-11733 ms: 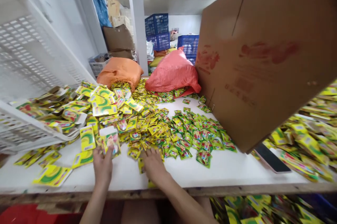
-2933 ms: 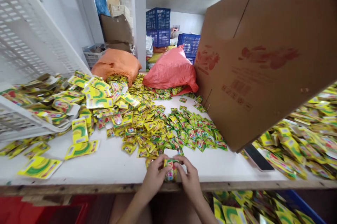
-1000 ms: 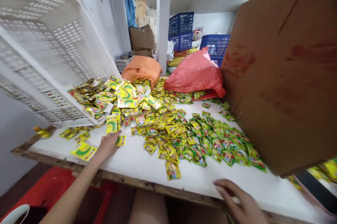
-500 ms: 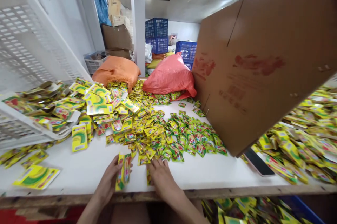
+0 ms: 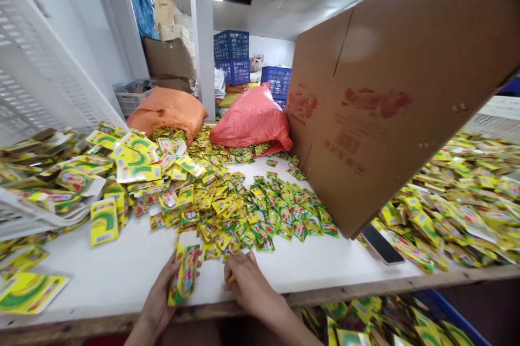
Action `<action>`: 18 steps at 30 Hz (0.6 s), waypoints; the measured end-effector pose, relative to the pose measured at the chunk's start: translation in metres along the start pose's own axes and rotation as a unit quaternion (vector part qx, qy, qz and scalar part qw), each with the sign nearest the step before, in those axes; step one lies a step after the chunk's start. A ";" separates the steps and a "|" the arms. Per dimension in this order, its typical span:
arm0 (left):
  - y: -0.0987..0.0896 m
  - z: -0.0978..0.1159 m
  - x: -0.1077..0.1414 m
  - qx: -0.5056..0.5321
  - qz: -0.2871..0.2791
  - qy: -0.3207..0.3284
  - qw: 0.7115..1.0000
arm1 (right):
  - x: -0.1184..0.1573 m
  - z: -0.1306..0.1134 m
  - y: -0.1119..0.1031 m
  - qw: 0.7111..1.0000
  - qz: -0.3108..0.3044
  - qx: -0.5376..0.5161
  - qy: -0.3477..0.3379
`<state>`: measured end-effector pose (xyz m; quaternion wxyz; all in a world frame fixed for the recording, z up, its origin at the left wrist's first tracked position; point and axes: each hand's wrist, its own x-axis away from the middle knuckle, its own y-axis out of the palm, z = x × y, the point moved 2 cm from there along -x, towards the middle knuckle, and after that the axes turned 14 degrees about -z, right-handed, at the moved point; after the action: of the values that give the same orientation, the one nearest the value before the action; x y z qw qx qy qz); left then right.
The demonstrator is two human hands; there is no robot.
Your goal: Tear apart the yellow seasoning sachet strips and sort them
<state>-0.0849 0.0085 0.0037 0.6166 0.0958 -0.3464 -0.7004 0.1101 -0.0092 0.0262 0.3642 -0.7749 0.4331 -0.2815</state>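
Observation:
My left hand (image 5: 159,293) is closed around a small yellow and green carton (image 5: 184,275) near the table's front edge, its pale end flap standing up at the top. To the right, my right hand (image 5: 247,282) is curled just above the white table, and a bit of a yellow sachet (image 5: 231,279) shows at its fingers; most of it is hidden. Just beyond both hands spreads a heap of small yellow sachets (image 5: 227,205), with greener sachets (image 5: 284,210) on its right side. Flat yellow cartons (image 5: 138,173) are piled to the left.
A white basket (image 5: 40,216) with cartons leans at left. Orange (image 5: 168,110) and red sacks (image 5: 252,118) lie behind the heap. A large cardboard box (image 5: 349,118) tilts at right, beside a phone (image 5: 382,245) and more cartons (image 5: 459,210). A blue crate (image 5: 450,316) sits below the table.
My left hand has tilted the carton, so its broad face and open flap show. My right hand has lifted from flat on the table and curled its fingers. The view has shifted right.

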 end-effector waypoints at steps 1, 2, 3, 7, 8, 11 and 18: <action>-0.001 0.000 0.000 0.002 -0.010 -0.008 1.000 | 0.004 0.008 -0.009 0.998 0.007 -0.056 -0.016; -0.002 0.000 0.000 0.003 -0.022 -0.015 1.000 | 0.008 0.021 -0.022 0.994 0.026 -0.103 -0.018; -0.002 0.000 -0.001 0.003 -0.031 -0.022 0.999 | 0.012 0.037 -0.036 0.989 0.053 -0.139 -0.005; 0.008 -0.005 -0.005 -0.034 -0.029 -0.021 0.999 | 0.020 0.113 -0.089 0.976 0.155 -0.122 0.090; 0.015 -0.008 -0.006 -0.053 -0.028 -0.017 0.998 | 0.020 0.127 -0.096 0.975 0.161 -0.112 0.103; 0.040 -0.021 -0.010 -0.103 -0.056 -0.002 0.993 | 0.021 0.151 -0.098 0.972 0.177 -0.072 0.138; 0.079 -0.056 -0.019 -0.179 -0.160 0.028 0.970 | 0.037 0.140 -0.066 0.972 0.174 -0.014 0.154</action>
<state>0.0135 0.0056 0.0041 0.5134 0.0576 -0.1785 -0.8374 0.2636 0.0275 0.0034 0.3255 -0.6399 0.6163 -0.3236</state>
